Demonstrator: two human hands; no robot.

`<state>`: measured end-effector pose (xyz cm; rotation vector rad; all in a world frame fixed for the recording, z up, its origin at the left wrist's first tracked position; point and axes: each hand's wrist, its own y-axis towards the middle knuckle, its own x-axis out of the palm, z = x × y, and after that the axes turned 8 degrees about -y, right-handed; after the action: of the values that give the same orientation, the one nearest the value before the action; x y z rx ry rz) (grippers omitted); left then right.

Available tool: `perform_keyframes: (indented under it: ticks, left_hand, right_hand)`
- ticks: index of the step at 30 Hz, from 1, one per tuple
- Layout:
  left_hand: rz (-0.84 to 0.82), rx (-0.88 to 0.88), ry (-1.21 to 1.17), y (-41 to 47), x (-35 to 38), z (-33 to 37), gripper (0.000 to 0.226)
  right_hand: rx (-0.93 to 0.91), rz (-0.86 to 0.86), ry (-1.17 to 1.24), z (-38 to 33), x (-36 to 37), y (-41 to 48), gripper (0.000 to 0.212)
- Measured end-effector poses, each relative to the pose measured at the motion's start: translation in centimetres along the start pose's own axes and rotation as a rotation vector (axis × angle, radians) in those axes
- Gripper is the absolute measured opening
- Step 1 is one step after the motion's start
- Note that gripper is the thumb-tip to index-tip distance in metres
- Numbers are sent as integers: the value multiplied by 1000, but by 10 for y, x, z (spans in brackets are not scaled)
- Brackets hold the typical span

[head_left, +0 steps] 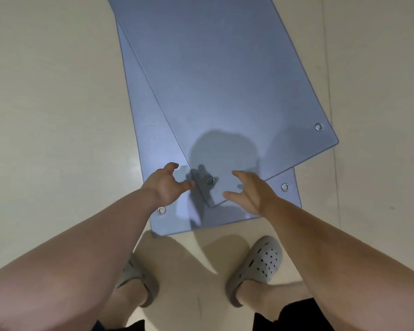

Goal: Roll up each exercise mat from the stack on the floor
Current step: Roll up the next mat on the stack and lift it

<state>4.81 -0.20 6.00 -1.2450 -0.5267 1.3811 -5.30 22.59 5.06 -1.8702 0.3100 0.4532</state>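
Two blue exercise mats lie flat on the floor, one on the other. The top mat (225, 80) is turned askew, its near corner with a metal eyelet (210, 180) pointing toward me. The bottom mat (153, 144) shows along the left side and at the near edge, with eyelets at both near corners. My left hand (166, 186) hovers over the bottom mat just left of the top mat's corner, fingers loosely curved and holding nothing. My right hand (251, 193) hovers over the top mat's near edge, fingers spread and empty.
Pale beige floor (46, 103) surrounds the mats. My two feet in grey perforated clogs (258, 263) stand just short of the bottom mat's near edge. A thin floor seam (330, 91) runs along the right.
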Motion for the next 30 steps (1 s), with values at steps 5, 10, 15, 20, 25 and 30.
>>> perform_keyframes:
  ticks: [5,10,15,20,25,30]
  left_hand:
    - [-27,-14,-187,104,63,-40,65]
    - [117,17,-337,185,107,-60,54]
    - [202,60,-306,193,124,-62,45]
    - [122,112,-509,193,136,-65,58]
    - [50,79,-671,193,127,-62,57]
    - [28,24,-957,184,127,-68,61]
  right_hand:
    - [83,26,-36,54,58,91,84]
    - [127,150,-240,97,97,146,85]
    - [139,213,-486,99,118,157,85]
    - [60,285,-676,114,131,155,97]
    - [-64,307,-921,104,128,170,91]
    - [-181,250,-1045,93,132,172,62]
